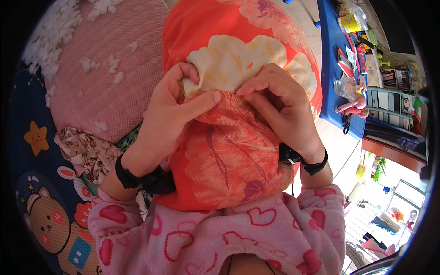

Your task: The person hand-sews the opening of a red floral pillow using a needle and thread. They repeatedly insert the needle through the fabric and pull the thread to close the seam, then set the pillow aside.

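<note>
A large stuffed piece of red floral fabric point(220, 154) lies before me, its flowers pale cream and orange. Across its middle runs a gathered fabric edge. My left hand point(175, 106) pinches this edge, its thumb flat on the fold and its fingers curled over the cream part. Close by on the right, my right hand point(282, 103) holds a thin sewing needle point(231, 93) between thumb and forefinger; the needle lies along the edge between both hands. A light strip of trim or seam point(257, 147) shows lower on the fabric.
White stuffing point(55, 31) lies in clumps on a pink quilted cloth point(103, 68) at the left. Below it are a crumpled patterned cloth point(89, 151) and a dark blue cartoon mat point(20, 113). At right, a blue table point(330, 68) bears a clear plastic jar point(345, 87), scissors point(346, 125) and other items.
</note>
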Tool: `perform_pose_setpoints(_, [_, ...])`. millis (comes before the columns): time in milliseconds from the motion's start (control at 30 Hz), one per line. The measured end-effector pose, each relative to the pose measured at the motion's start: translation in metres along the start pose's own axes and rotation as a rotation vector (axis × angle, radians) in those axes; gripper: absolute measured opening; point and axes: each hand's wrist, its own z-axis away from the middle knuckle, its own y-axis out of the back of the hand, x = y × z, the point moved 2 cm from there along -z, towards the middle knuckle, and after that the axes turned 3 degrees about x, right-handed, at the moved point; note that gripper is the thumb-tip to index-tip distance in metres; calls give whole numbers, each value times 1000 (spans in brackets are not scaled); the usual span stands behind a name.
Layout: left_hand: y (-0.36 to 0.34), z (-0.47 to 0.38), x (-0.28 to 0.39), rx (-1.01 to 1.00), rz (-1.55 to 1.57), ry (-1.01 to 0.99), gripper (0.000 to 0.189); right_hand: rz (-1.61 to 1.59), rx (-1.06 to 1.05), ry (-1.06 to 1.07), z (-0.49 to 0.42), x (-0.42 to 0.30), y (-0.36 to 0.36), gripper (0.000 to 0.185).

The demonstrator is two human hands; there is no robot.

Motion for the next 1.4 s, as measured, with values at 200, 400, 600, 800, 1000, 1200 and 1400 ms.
perform_pose_setpoints(200, [-2,5,5,85,-239,-166,31,189,84,55,4,-11,-5,18])
perform_pose_setpoints(400, [-2,9,1,150,-410,-302,34,392,123,145,11,-29,-14,25])
perform_pose_setpoints(600, [-3,13,-1,211,-767,-462,36,444,161,184,13,-32,-28,23])
perform_pose_setpoints(800, [-1,10,2,162,-487,-337,37,254,176,126,10,-23,-20,18])
perform_pose_setpoints(1000, [-1,9,6,113,-318,-172,33,-33,51,-84,5,-9,-11,13])
perform_pose_setpoints(1200, [3,3,8,40,-242,-145,32,-220,-16,-130,1,2,-9,15])
perform_pose_setpoints(1400, [4,2,7,17,-144,-102,31,-257,-34,-79,1,10,-7,13])
